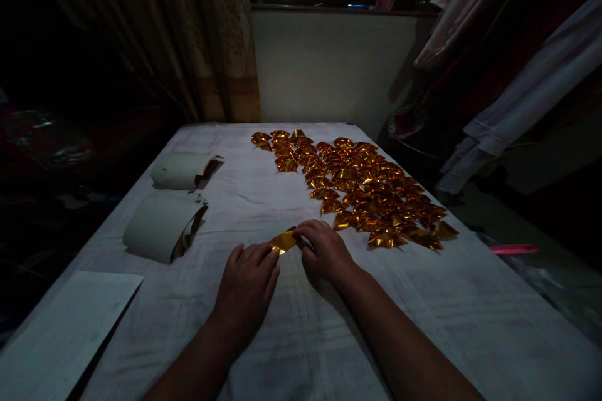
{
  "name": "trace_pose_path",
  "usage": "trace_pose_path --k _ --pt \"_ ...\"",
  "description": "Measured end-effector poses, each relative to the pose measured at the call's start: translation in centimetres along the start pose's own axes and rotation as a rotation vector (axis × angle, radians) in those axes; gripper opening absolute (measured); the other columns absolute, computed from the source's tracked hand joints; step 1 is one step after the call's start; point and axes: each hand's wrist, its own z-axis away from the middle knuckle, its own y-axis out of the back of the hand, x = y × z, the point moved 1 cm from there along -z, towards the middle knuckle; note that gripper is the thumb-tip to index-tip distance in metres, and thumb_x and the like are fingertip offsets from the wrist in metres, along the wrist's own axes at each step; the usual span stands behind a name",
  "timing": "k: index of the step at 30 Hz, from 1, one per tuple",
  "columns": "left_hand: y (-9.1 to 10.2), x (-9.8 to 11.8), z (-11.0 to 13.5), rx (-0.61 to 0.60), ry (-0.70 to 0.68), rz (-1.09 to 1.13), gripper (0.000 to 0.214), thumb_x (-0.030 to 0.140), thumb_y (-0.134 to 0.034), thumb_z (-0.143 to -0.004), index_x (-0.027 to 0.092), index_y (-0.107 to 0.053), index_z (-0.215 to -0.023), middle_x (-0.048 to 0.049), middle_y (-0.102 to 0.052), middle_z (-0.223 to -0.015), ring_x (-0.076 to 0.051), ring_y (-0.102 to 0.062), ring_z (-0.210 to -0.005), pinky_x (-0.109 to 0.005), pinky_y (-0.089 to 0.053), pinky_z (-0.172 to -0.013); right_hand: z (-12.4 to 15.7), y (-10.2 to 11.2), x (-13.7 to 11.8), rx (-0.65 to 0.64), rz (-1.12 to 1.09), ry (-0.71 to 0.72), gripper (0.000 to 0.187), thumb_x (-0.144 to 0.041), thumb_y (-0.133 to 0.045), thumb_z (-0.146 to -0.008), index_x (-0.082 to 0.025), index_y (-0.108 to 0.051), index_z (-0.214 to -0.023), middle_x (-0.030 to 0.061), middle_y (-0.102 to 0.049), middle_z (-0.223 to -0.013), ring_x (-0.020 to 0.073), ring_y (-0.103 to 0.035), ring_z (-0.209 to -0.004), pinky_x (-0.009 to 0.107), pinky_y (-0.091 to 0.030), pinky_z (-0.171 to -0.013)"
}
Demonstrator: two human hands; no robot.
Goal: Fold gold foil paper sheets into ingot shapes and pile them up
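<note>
Between my two hands, low over the middle of the table, is a piece of gold foil paper (284, 240), folded into a narrow boat-like shape. Its left end is under the fingers of my left hand (249, 282), which are bent and closed on it. At the right end, my right hand (324, 250) pinches the tip between thumb and fingers. Just beyond my right hand spreads a large group of folded gold foil pieces (367, 194), lying close together over the right and far side of the table.
Two curled stacks of pale paper, a nearer one (157, 225) and a farther one (181, 170), lie on the left. A flat pale sheet (75, 319) is at the near left of the cloth-covered table (291, 351). Clothes (531, 94) hang at the right; a curtain (211, 31) hangs behind.
</note>
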Motion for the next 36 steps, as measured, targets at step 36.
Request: trace_pose_path --k 36 --pt "0.7 -2.8 -0.9 0.025 -0.008 0.079 0.024 0.021 -0.06 -0.093 0.028 -0.072 -0.113 -0.0049 -0.07 -0.1 -0.025 -0.06 -0.096 -0.052 -0.042 -0.101 0.2 -0.7 -0.9 -0.022 0.128 0.238 0.013 -0.026 -0.069 -0.092 -0.029 -0.076 -0.102 0.0044 -0.068 -0.096 0.0187 -0.058 -0.087 0.03 -0.04 -0.074"
